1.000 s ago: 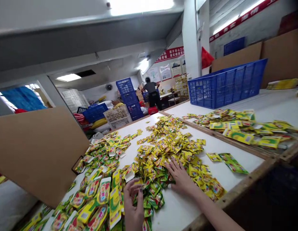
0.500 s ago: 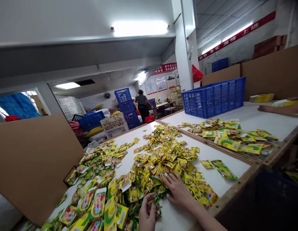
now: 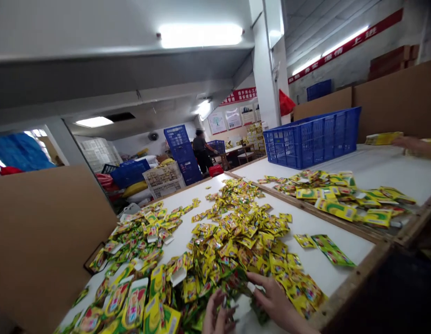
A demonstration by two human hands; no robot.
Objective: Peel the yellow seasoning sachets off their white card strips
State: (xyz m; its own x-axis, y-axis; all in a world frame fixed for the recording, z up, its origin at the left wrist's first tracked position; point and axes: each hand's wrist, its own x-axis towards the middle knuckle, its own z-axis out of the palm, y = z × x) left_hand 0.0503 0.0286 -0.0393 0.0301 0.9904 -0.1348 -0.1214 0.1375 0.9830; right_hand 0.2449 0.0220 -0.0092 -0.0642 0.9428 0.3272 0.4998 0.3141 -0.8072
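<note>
My left hand (image 3: pixel 218 313) is at the bottom of the view, its fingers curled but apart and nothing seen in them. Just to its right, my right hand (image 3: pixel 274 299) has its thumb and fingers around dark green sachets (image 3: pixel 234 280), blurred by motion. Ahead of both hands spreads a heap of small yellow sachets (image 3: pixel 241 222). Yellow-green printed boxes (image 3: pixel 134 304) lie left of my left hand, some with open flaps. A longer green packet strip (image 3: pixel 331 249) rests on the white tabletop (image 3: pixel 354 236) to the right.
A wooden rail (image 3: pixel 350 292) edges the table. Beyond a divider stand a blue crate (image 3: pixel 312 139) and a pile of yellow boxes (image 3: pixel 337 195). A co-worker's blurred hand (image 3: pixel 410 144) is at far right. Cardboard (image 3: pixel 44 241) borders the left. Another person (image 3: pixel 201 150) stands in the background.
My right hand has drawn back toward me from the yellow heap, with green sachets now at its fingers. My left hand stays close by. The co-worker's hand has moved up to the far yellow stack.
</note>
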